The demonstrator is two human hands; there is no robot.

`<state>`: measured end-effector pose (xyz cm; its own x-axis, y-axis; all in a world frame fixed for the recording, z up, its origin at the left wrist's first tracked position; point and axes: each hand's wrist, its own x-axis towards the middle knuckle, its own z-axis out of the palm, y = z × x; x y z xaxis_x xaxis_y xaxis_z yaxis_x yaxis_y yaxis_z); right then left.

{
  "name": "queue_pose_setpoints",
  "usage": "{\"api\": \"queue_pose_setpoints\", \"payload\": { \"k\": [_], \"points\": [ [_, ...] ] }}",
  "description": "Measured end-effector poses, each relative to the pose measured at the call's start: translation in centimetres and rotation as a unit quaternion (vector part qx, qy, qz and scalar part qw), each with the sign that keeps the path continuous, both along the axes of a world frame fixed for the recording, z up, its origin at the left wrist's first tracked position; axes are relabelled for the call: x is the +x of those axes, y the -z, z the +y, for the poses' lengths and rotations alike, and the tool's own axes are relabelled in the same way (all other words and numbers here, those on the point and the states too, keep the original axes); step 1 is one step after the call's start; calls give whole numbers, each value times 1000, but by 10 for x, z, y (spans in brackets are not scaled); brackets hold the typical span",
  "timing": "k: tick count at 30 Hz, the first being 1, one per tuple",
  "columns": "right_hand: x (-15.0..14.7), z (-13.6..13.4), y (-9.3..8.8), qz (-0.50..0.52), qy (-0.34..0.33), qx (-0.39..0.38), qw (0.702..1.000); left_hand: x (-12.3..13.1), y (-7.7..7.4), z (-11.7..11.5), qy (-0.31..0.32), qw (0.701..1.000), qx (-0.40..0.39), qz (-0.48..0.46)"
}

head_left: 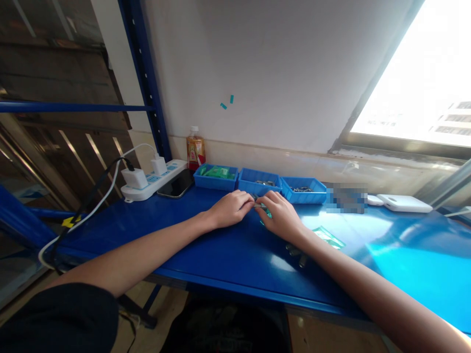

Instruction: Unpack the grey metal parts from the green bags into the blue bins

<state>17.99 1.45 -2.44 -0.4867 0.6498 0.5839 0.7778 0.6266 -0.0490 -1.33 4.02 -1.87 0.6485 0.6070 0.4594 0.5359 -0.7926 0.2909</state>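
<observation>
Over the middle of the table, my left hand point(232, 208) and my right hand point(278, 212) meet fingertip to fingertip. Both are closed in a pinch around a small grey metal-looking piece point(259, 204), mostly covered by the fingers. A bit of green packaging point(269, 214) shows just beneath my right fingers. Under my right forearm lie several short metal cylinders point(302, 261), partly hidden. Beyond that forearm rests a flat green-and-clear packet point(329, 238). Behind the hands, one blue bin point(260, 187) holds small metal parts.
Another blue bin point(216, 183) contains green packets; a third blue bin point(304, 196) has metal parts. At left are a power strip point(140, 192) with cables, a phone point(176, 184) and a drink bottle point(195, 149). A white device point(405, 203) lies right, along the wall.
</observation>
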Motion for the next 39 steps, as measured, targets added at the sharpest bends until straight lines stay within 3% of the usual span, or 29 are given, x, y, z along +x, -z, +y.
{"api": "queue_pose_setpoints", "payload": {
  "k": [5, 16, 26, 34, 39],
  "points": [
    [1, 2, 0, 23, -4, -5, 1000, -1, 0, -1, 13, 999, 12, -37],
    [0, -1, -2, 49, -20, 11, 999, 0, 0, 1, -10, 999, 44, -14],
    [-1, -1, -2, 61, -12, 28, 998, 0, -2, -3, 20, 999, 10, -49],
    [-2, -2, -3, 74, -18, 28, 997, 0, -2, -3, -17, 998, 45, -35],
    [-1, -3, -3, 76, -42, 39, 995, 0, -1, -2, -4, 999, 36, -35]
  ]
}}
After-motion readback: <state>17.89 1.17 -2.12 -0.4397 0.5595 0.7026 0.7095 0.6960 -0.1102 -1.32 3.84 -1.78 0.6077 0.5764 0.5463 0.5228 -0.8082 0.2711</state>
